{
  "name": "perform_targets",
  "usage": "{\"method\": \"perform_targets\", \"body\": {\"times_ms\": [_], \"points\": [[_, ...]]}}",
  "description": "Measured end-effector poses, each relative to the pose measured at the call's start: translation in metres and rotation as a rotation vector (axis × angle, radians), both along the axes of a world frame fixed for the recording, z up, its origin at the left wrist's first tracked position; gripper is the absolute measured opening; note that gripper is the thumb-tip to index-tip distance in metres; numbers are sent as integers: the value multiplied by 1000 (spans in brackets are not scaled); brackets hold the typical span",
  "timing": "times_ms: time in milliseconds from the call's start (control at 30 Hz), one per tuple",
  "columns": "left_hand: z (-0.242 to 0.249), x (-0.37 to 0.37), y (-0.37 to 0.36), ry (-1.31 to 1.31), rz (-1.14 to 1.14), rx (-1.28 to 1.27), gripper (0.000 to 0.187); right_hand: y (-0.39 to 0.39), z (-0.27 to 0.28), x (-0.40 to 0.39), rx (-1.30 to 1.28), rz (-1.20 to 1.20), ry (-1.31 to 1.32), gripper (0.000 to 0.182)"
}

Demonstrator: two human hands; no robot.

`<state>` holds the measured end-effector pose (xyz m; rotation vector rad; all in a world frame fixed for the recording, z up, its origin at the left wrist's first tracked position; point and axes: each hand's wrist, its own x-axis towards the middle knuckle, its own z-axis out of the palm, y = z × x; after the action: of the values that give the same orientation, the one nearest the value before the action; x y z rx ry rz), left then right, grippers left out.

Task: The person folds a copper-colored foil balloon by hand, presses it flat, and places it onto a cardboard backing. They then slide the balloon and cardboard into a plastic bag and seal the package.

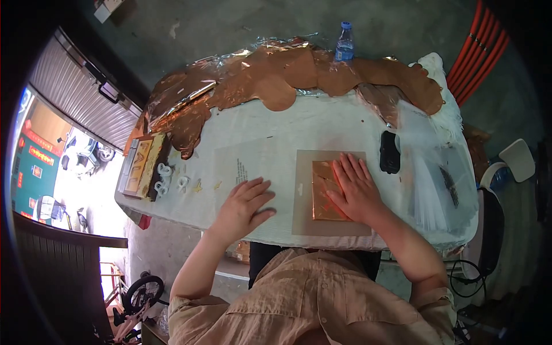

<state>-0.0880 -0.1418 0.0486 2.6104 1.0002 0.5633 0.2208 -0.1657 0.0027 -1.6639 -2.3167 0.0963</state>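
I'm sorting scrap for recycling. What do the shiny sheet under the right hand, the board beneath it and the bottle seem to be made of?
Sheet: apparently thin copper-coloured metal foil, glossy; it creases and glints. Board: probably grey card, matte and flat. Bottle: clear plastic by its look, with a blue cap. The right hand lies flat on the sheet.

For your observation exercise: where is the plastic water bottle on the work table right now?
In the head view, the water bottle stands upright at the table's far edge, right of centre, among the copper foil sheets.

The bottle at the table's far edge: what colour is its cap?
Blue; the bottle shows it best in the head view.
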Motion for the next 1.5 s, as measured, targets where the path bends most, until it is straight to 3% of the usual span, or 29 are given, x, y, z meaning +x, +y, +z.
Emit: {"method": "perform_targets", "body": {"times_ms": [233,433,667,867,1267,1500], "points": [[10,-2,5,26,34,-29,28,1,-1,-1,-4,0,-14,69],[-4,63,34,-214,67,-95,19,1,-3,0,7,-10,-9,68],[-28,124,81,-190,-63,-158,15,2,-8,-1,88,11,58,67],[-27,145,88,40,-37,-88,12,1,-4,-1,23,-8,45,70],[-15,159,99,340,-46,-244,17,2,-5,-2,31,-24,109,80],[-17,162,97,442,-39,-89,21,4,-2,-3,10,-30,60,78]]}}
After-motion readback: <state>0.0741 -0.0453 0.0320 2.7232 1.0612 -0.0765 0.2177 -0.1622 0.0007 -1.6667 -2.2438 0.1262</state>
